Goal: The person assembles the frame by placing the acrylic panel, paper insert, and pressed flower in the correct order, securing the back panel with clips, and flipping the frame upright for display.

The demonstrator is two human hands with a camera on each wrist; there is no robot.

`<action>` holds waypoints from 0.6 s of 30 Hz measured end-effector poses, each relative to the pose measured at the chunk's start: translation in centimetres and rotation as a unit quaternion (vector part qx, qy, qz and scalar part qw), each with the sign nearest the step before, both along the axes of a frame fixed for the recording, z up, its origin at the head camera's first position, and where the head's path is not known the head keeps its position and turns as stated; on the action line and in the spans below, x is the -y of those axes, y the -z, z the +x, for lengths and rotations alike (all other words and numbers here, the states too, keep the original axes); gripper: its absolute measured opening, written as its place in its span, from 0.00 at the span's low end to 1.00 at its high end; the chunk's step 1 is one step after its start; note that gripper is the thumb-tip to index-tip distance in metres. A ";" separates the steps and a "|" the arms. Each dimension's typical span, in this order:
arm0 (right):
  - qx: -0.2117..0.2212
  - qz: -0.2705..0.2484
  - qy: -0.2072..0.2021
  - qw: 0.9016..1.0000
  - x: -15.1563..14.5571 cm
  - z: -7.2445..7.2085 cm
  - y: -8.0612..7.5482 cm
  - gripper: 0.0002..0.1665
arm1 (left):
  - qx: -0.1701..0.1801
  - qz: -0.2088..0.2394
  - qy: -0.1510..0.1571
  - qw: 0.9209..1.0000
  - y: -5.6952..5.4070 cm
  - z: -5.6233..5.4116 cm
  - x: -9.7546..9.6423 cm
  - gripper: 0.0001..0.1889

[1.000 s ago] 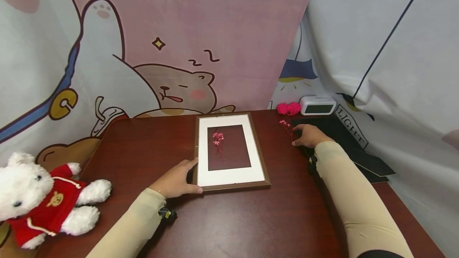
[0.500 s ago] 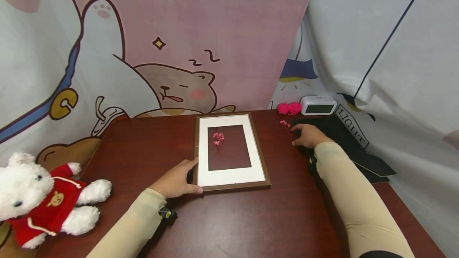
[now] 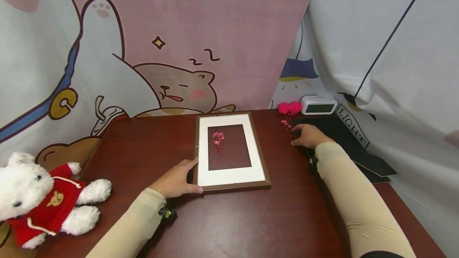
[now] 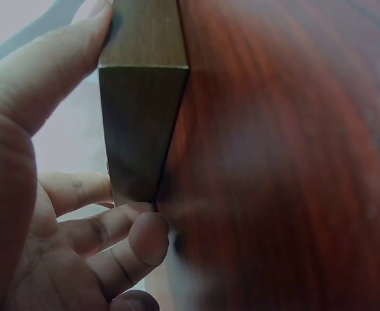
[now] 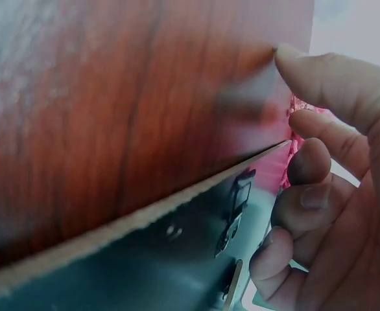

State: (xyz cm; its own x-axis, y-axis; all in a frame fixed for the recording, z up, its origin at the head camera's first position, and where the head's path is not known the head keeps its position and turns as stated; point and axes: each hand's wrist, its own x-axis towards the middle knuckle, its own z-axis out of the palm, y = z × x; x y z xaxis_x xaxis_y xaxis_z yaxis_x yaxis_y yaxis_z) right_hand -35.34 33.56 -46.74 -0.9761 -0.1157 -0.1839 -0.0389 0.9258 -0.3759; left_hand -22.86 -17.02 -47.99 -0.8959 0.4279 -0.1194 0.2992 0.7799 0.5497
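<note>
A brown picture frame [image 3: 267, 182] with a white mat [image 3: 229, 178] lies on the table, and a sprig of small pink flowers [image 3: 218, 138] shows inside its dark window. At the frame's near left corner, my left hand [image 3: 177, 180] grips, thumb on the near edge and fingers along the left side; the left wrist view shows the corner [image 4: 141, 123] between them. My right hand [image 3: 307, 135] rests at a second pink sprig [image 3: 286, 124] on the table, thumb and index finger apart beside its stem. The other fingers curl over a black board's edge [image 5: 144, 217].
Black backing boards [image 3: 337, 130] with metal fittings lie under and beyond the right hand. Behind them stand a white digital clock [image 3: 319, 106] and bright pink yarn [image 3: 289, 108]. A white plush bear [image 3: 53, 198] in a red hoodie sits at the left; a printed cloth [image 3: 251, 31] hangs behind.
</note>
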 end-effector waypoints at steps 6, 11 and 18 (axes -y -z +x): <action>-0.002 0.003 0.002 1.000 0.2 -0.2 0.3 0.37 | -0.001 -0.003 0.001 1.000 0.1 -0.1 0.0 0.60; -0.001 0.007 0.002 1.000 0.5 -0.3 0.3 0.37 | -0.002 -0.001 0.003 1.000 0.0 -0.1 0.0 0.60; 0.002 0.010 0.007 1.000 0.9 -0.3 0.3 0.36 | -0.002 0.002 0.004 1.000 0.0 0.0 0.0 0.60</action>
